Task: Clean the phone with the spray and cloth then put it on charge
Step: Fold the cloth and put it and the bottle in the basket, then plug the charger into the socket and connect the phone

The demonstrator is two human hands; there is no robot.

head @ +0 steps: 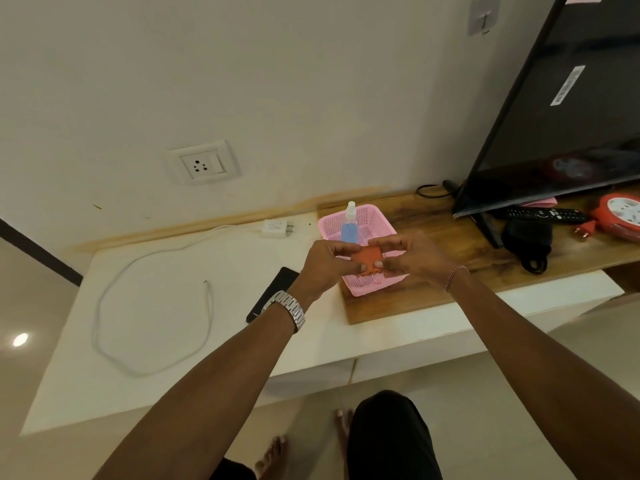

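A small orange cloth [367, 257] is pinched between my left hand [327, 263] and my right hand [412, 256], held above the pink mesh basket [369, 285]. A spray bottle [349, 225] with blue liquid stands upright inside the basket, just behind my hands. The black phone [273, 292] lies flat on the white counter, partly hidden under my left wrist. A white charger plug [276, 228] lies near the wall, and its white cable [145, 313] loops over the counter to the left.
A wall socket [202, 164] sits above the counter. The basket rests on a wooden shelf [433, 244]. A television [561, 109], a remote [540, 214], a black pouch [526, 240] and a red extension reel [620, 216] stand at the right.
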